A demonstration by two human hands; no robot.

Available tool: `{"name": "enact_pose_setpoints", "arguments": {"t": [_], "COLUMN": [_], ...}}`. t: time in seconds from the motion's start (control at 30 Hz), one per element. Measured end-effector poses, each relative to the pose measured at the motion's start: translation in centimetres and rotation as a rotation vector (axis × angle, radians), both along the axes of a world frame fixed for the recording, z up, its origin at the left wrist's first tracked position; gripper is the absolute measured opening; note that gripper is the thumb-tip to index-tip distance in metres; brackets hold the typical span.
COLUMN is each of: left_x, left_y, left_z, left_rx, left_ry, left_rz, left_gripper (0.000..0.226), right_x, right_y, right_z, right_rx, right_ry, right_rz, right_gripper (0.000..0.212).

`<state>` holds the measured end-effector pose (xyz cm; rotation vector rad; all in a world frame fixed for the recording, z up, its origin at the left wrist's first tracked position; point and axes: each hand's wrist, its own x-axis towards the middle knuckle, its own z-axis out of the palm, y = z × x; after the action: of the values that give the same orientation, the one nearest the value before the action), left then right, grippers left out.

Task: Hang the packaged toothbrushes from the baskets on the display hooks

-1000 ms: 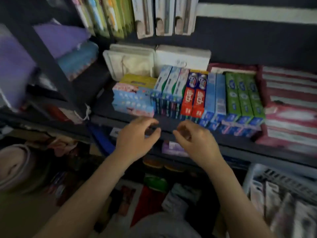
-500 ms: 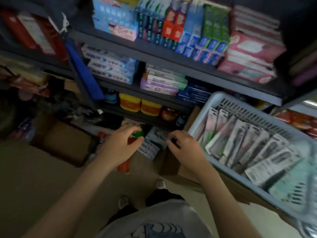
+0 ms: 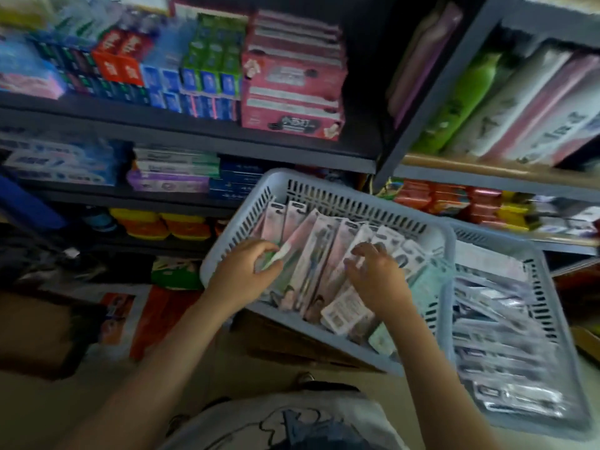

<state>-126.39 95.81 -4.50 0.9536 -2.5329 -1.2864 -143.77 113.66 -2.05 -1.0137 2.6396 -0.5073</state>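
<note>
Reaching into the pale blue slotted plastic basket [image 3: 328, 193], both hands are down among the flat carded toothbrush packs [image 3: 324, 254] that stand fanned on edge inside it. The left hand [image 3: 242, 271] has its fingers curled round a green-and-white pack [image 3: 276, 256], thumb beneath, so it looks pinched. The right hand [image 3: 376, 274] hovers with fingers spread and bent, tips touching the tops of the white packs; whether it grips one I cannot tell. A second blue plastic basket [image 3: 552, 319] just beside it holds clear-wrapped packs [image 3: 500, 352] lying flat. No display hooks show here, so hanging is not yet begun.

These packs should be light and thin, with stiff card backs and slick plastic fronts that slide against one another. The best hold is likely a pinch near the top edge, by the hang hole, lifting one pack straight up so neighbours do not drag along
</note>
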Motion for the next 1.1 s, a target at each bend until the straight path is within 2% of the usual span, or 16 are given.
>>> {"name": "enact_pose_setpoints", "arguments": {"t": [0.1, 0.17, 0.23, 0.37, 0.47, 0.57, 0.63, 0.8, 0.93, 1.1], "left_x": [-4.9, -7.4, -9.4, -11.5, -12.1, -12.1, -12.1, -12.6, -11.9, -10.6], "left_y": [2.7, 4.4, 6.1, 8.5, 8.9, 8.6, 8.4, 8.5, 7.4, 6.5], "left_z": [-1.4, -1.7, -2.0, -3.1, -3.5, -3.7, -3.9, -3.1, -3.1, -2.7], "left_rx": [0.061, 0.094, 0.127, 0.200, 0.233, 0.343, 0.401, 0.496, 0.625, 0.775], "left_ry": [-0.067, -0.105, -0.137, -0.203, -0.163, -0.131, -0.102, -0.052, -0.032, 0.055], "left_rz": [-0.037, -0.062, -0.098, -0.132, 0.009, 0.164, 0.227, 0.330, 0.392, 0.395], "left_gripper": [0.046, 0.060, 0.073, 0.088, 0.094, 0.123, 0.130, 0.109, 0.075, 0.063], "right_x": [-3.8, -5.5, -6.7, -7.7, -7.7, -7.6, -7.9, -7.9, -7.0, -6.3], "right_y": [1.8, 2.3, 2.5, 2.0, 1.7, 2.0, 2.3, 1.8, 0.3, -0.7], "right_z": [-0.4, -0.3, -0.6, -1.8, -2.7, -3.3, -3.5, -4.8, -5.6, -5.5], "right_rx": [0.194, 0.336, 0.349, 0.180, 0.051, -0.123, -0.182, -0.257, -0.338, -0.453], "right_ry": [0.059, 0.030, -0.010, -0.046, -0.076, -0.179, -0.271, -0.533, -0.635, -0.879], "right_rz": [-0.123, -0.161, -0.130, 0.026, 0.101, 0.046, -0.027, -0.142, -0.207, -0.329], "right_gripper": [0.041, 0.053, 0.062, 0.068, 0.059, 0.059, 0.066, 0.078, 0.062, 0.056]}}
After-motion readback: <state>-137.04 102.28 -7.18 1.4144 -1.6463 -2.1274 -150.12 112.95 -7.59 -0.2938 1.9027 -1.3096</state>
